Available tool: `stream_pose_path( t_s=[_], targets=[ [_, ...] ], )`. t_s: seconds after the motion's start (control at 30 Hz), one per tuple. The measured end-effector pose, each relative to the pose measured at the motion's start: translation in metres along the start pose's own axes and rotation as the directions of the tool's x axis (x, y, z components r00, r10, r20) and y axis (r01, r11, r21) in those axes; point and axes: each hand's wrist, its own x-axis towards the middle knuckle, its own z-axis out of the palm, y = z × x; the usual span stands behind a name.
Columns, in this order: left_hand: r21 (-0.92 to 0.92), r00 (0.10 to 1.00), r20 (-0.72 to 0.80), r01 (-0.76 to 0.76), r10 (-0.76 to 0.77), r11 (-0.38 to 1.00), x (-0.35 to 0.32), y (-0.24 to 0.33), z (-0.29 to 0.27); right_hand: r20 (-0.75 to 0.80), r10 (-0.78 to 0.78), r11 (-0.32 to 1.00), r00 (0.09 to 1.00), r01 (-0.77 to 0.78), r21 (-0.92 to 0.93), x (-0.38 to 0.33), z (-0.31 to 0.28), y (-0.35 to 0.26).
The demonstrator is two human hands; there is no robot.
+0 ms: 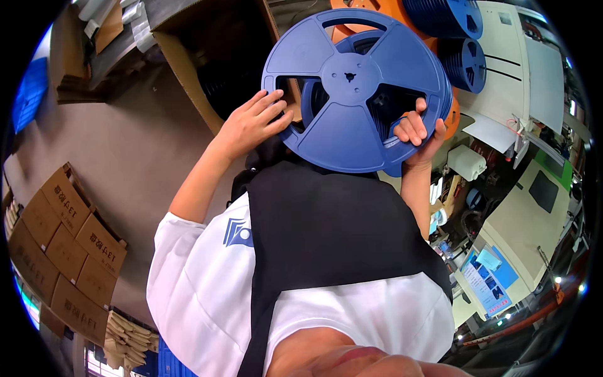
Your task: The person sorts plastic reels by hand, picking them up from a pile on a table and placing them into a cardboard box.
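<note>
A large blue plastic reel [352, 135] faces me in front of my chest, with a round hub and wide cut-out windows. Layered blue edges show at its right side, so several reels may be stacked together; I cannot tell how many. My left hand [248, 125] is on the left rim, its fingers bent over the edge at a window. On the right, my right hand [419, 135] grips the rim, with fingers through a window and the thumb outside. More blue and dark reel parts show through the windows.
Left of the reel stands an open cardboard box [182, 78] with dark round discs inside. Orange reels [399, 11] and stacked blue reels [461, 66] are at the upper right. Pale machines [521, 213] line the right side. Closed cardboard cartons [69, 245] are stacked at the left.
</note>
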Motion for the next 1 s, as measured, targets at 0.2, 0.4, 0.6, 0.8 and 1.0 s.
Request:
stream_pose_path(
  t_s=[0.2,0.4,0.6,0.8,1.0],
  targets=[
    [-0.675,0.794,0.158,0.521,-0.587,0.523,-0.015,0.016,0.005,-0.358,-0.044,0.972,0.933,-0.043,-0.231,0.001,0.005,-0.007],
    [-0.815,0.623,0.471,0.037,-0.625,-0.578,-0.046,0.008,0.028,-0.383,-0.024,0.974,0.924,-0.064,-0.216,-0.01,-0.014,-0.007],
    [-0.788,0.625,0.449,-0.06,-0.639,-0.613,-0.067,0.005,0.039,-0.46,-0.044,0.986,0.887,-0.034,-0.16,-0.024,-0.021,-0.008],
    [-0.786,0.575,0.466,-0.079,-0.672,-0.613,-0.073,0.01,0.041,-0.454,-0.038,0.986,0.89,-0.04,-0.163,-0.027,-0.025,-0.007],
    [-0.811,0.52,0.47,-0.065,-0.713,-0.582,-0.085,0.014,0.043,-0.449,-0.007,0.987,0.894,-0.067,-0.148,-0.029,-0.032,-0.004]
  ],
)
